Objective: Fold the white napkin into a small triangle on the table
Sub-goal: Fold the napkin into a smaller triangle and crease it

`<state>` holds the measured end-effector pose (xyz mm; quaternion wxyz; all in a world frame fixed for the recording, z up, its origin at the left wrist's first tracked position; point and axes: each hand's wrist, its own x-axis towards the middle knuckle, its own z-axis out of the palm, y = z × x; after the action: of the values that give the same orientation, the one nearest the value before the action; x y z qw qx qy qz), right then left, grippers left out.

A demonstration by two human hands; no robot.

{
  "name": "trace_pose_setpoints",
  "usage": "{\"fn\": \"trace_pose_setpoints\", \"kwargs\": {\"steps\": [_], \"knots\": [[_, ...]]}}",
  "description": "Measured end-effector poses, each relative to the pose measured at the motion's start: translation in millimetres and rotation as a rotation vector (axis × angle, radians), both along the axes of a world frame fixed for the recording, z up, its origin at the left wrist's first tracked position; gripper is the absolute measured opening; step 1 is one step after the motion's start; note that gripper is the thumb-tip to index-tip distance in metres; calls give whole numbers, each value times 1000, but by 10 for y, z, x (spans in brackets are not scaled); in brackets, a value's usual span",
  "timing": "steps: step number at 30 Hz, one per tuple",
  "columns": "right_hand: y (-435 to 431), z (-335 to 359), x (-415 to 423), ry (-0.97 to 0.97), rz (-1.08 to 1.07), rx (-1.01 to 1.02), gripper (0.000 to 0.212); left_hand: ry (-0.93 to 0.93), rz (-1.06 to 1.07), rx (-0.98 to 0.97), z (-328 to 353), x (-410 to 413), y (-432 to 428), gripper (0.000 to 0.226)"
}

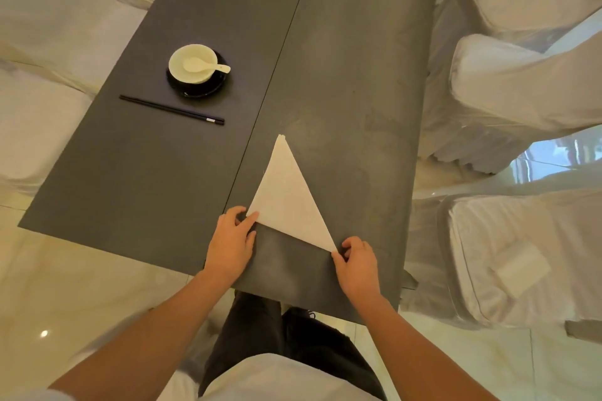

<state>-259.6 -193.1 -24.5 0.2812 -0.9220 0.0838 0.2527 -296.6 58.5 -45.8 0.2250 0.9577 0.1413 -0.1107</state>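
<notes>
The white napkin (pixel 288 202) lies flat on the dark grey table (pixel 351 75) as a tall triangle, with its tip pointing away from the person and its base near the table's front edge. The left hand (pixel 232 242) pinches the left base corner between thumb and fingers. The right hand (pixel 356 265) pinches the right base corner with curled fingers. Further back on the left stand a white bowl (pixel 193 63) with a spoon (pixel 205 66) on a black saucer (pixel 198 88), and black chopsticks (pixel 171 110) just beside them.
</notes>
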Motion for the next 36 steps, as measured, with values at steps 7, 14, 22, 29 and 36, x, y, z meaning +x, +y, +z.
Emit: {"fn": "trace_pose_setpoints", "kwargs": {"steps": [7, 14, 22, 29, 36], "knots": [[-72, 44, -13, -170, 485, -158, 41, 47, -276, 333, -25, -7, 5, 47], [-80, 83, 96, -223, 869, -304, 36, 94, -293, 350, -42, -138, -36, 61], [29, 143, 247, -214, 928, -334, 19, 109, -243, 187, 9, -6, 87, 56], [-9, 261, 225, -211, 906, -233, 24, 87, -196, 143, -27, -46, 83, 56], [173, 705, 180, -202, 716, 55, 13, 41, -192, 80, -32, -45, 110, 53]]}}
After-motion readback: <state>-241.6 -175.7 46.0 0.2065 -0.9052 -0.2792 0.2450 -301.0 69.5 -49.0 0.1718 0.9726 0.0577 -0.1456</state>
